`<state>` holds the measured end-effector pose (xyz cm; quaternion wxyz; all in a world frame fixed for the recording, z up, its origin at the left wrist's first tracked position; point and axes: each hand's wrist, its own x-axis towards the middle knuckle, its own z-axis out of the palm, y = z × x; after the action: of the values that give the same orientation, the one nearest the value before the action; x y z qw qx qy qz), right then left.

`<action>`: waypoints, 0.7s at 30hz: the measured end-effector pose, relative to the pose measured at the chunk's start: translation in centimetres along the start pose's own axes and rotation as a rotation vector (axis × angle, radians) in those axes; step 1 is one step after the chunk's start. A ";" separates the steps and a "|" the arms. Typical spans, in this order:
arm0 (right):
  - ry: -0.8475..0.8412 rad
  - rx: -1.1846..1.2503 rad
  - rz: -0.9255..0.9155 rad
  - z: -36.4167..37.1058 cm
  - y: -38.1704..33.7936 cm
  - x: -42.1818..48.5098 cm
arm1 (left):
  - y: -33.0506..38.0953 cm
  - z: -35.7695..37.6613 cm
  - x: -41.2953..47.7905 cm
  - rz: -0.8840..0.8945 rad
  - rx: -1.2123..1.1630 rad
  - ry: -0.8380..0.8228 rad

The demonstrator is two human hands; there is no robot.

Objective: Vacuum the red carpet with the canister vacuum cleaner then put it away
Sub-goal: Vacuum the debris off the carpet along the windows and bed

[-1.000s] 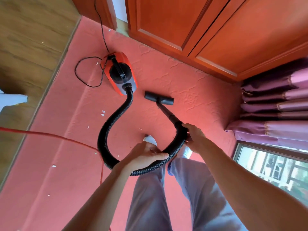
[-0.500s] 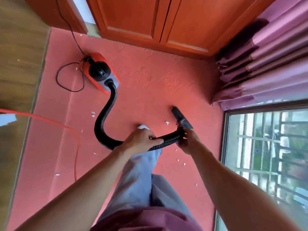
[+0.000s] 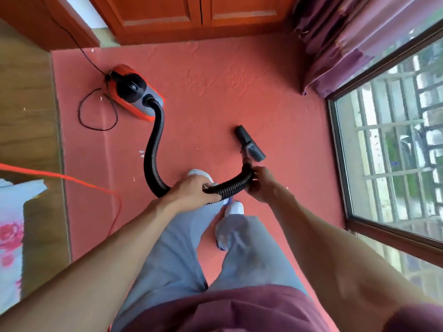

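Note:
The red carpet (image 3: 215, 87) covers the floor ahead. On its far left sits the red, grey and black canister vacuum cleaner (image 3: 134, 91). Its ribbed black hose (image 3: 155, 140) curves down and across to me. My left hand (image 3: 194, 190) grips the hose's middle. My right hand (image 3: 262, 182) holds the hose end where the short tube joins. The black floor nozzle (image 3: 249, 146) rests on the carpet just beyond my right hand. Small white scraps (image 3: 142, 153) lie beside the hose.
Wooden cabinet doors (image 3: 196, 13) line the far edge. Purple curtains (image 3: 340, 41) and a barred window (image 3: 395, 144) stand at right. A black power cord (image 3: 96, 111) loops by the canister. An orange cord (image 3: 72, 179) crosses from the left over wood flooring (image 3: 26, 116).
The view has swung right toward the window. The nozzle has turned from crosswise near the canister to lengthwise close to my right hand. Both hands keep their grip on the hose.

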<state>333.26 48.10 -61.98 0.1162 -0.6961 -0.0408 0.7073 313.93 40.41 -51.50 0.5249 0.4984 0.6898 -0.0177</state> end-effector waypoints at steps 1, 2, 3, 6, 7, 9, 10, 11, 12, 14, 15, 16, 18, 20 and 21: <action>-0.006 -0.009 0.017 0.0 1.0 -0.4 | -0.7 0.2 -0.7 -0.009 0.002 -0.021; -0.014 -0.007 0.032 -0.1 1.9 -0.9 | -1.3 0.3 -1.4 -0.018 -0.014 -0.046; -0.024 -0.007 0.045 -0.1 2.6 -1.5 | -2.0 0.3 -1.9 -0.033 -0.039 -0.070; -0.028 0.027 0.065 0.2 4.0 -3.3 | -3.2 -0.7 -3.1 -0.058 -0.049 -0.100; -0.028 0.041 0.067 0.4 4.2 -3.6 | -3.6 -1.1 -3.1 -0.055 -0.052 -0.105; -0.011 0.067 0.069 1.0 4.8 -3.8 | -4.2 -2.0 -3.2 -0.038 -0.059 -0.124; -0.003 0.072 0.064 1.7 5.2 -3.7 | -4.6 -2.6 -3.3 -0.034 -0.058 -0.133; 0.003 0.071 0.059 2.6 5.6 -3.5 | -5.3 -3.1 -3.4 -0.027 -0.060 -0.136; 0.010 0.071 0.056 3.6 6.0 -3.4 | -6.1 -3.6 -3.4 -0.026 -0.066 -0.135; 0.040 0.081 0.061 6.0 7.2 -3.1 | -8.2 -4.5 -3.8 -0.031 -0.085 -0.144; 0.050 0.089 0.058 6.6 7.6 -2.9 | -8.7 -4.8 -4.1 -0.028 -0.086 -0.144; 0.052 0.096 0.056 7.7 8.1 -2.9 | -9.5 -5.5 -4.4 -0.020 -0.073 -0.140; 0.068 0.137 0.057 9.9 8.5 -3.3 | -11.1 -7.2 -4.9 0.006 -0.024 -0.132; 0.072 0.200 0.033 11.9 8.6 -4.6 | -12.1 -9.2 -5.8 0.024 -0.017 -0.132; 0.076 0.228 0.013 12.8 8.5 -5.5 | -12.3 -10.3 -6.4 0.033 -0.030 -0.133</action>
<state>319.68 39.99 -58.13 0.1918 -0.7047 0.0488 0.6813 297.66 35.61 -48.32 0.5772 0.4997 0.6451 -0.0320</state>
